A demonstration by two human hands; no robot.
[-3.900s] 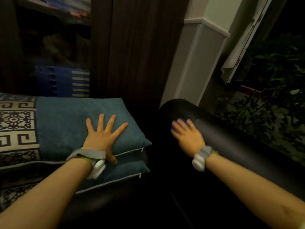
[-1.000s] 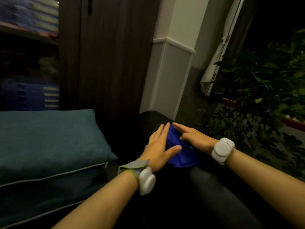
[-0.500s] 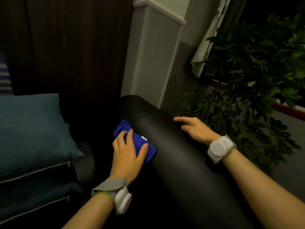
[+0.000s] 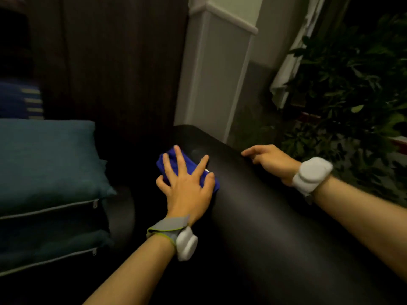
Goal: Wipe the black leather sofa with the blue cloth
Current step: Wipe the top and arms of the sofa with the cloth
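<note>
Wiping under way: left hand [image 4: 187, 188], fingers spread flat, presses the folded bright-blue cloth [image 4: 169, 166] onto the inner slope of the rounded black leather sofa arm [image 4: 264, 216]. Right hand [image 4: 269, 160], fingers relaxed and grasping nothing, rests on the arm's crest. Most leather judged unwiped; no legible writing or brand

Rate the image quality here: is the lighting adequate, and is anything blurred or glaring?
Head view: dim and underexposed; the black leather sofa merges into shadow apart from a faint sheen on its arm. The blue cloth and left hand are slightly motion-soft. Wide-angle bending tilts the pillar. No harsh glare.
</note>
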